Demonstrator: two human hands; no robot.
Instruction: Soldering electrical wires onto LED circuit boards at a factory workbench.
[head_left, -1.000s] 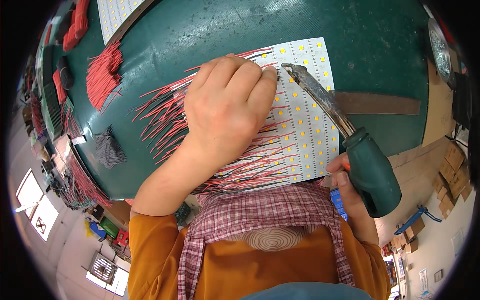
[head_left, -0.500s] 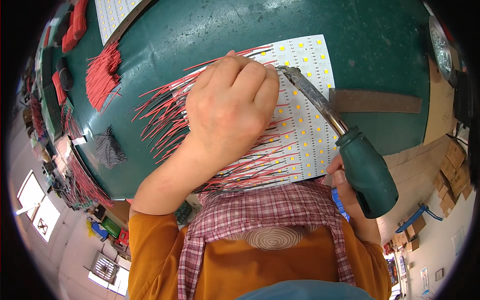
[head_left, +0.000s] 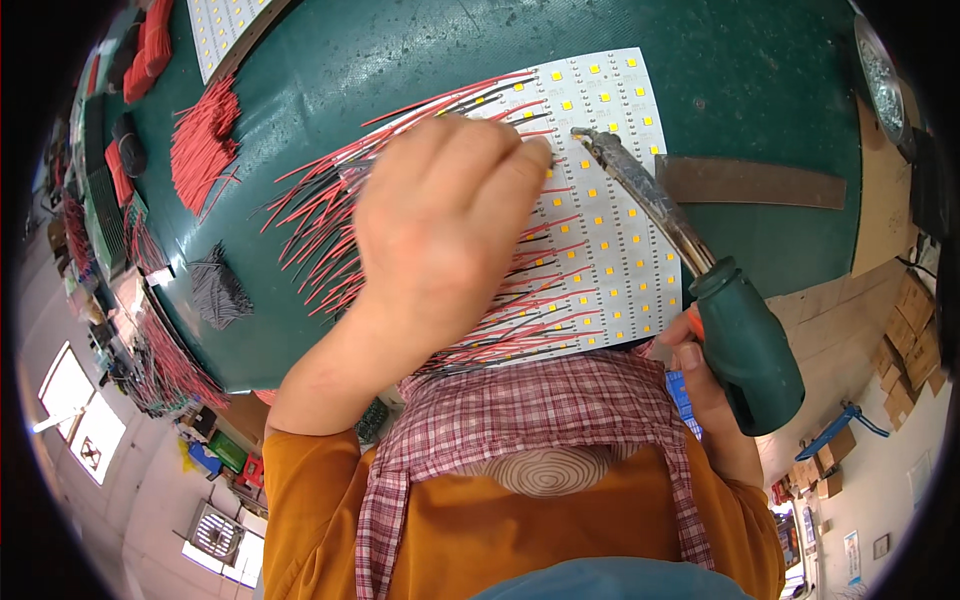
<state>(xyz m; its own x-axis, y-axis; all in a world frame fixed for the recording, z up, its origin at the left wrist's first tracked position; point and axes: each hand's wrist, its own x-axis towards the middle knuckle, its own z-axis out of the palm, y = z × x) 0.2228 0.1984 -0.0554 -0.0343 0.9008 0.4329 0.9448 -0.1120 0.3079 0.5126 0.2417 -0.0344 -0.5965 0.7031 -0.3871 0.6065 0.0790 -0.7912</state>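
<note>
A white LED board [head_left: 620, 225] with rows of yellow chips lies in front of me. Many red and black wires [head_left: 320, 225] run leftward from its rows of pads. My left hand [head_left: 440, 225] is closed over the wired part, knuckles up and slightly blurred; its fingertips are by the pads, and what they pinch is hidden. At the lower right my right hand [head_left: 705, 385] grips a soldering iron [head_left: 750, 345] with a green handle, which covers most of the fingers. The iron's dark tip hovers at or just above the board, right of my left fingertips; contact is unclear.
On the green mat [head_left: 400, 45], a pile of red wires [head_left: 203, 140] and a bundle of dark wires [head_left: 220, 290] lie left. A brown strip [head_left: 750, 182] is right of the board. Another LED board [head_left: 225, 30] lies far left; a round metal dish [head_left: 880, 85] far right.
My left hand has drawn back slightly left and downward. The iron has shifted right, opening a gap between its tip and my left fingers. The board has moved slightly away from me.
</note>
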